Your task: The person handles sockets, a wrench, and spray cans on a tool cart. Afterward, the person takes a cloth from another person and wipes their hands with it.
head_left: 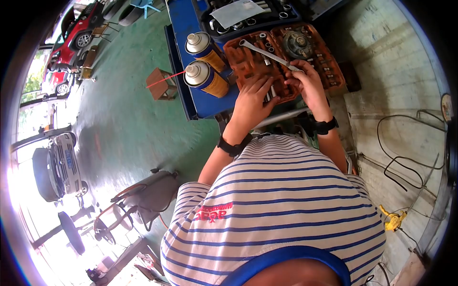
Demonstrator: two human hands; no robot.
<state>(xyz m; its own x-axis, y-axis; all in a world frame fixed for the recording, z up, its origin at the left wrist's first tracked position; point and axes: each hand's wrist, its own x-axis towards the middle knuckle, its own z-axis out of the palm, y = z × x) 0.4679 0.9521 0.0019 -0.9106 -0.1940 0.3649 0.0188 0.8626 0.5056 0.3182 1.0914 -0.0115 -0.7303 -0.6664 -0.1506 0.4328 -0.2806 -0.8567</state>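
Clasping wrench (268,54), right hand (309,86); left hand (252,104) spread, over blue worktop (182,19) beside green floor (133,119)

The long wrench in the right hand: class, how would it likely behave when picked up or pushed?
The wrench looks like shiny metal, so it is probably stiff and fairly heavy for its slim shape. Its smooth shaft may slip in the right hand. Its wider far end would likely hinder rolling.
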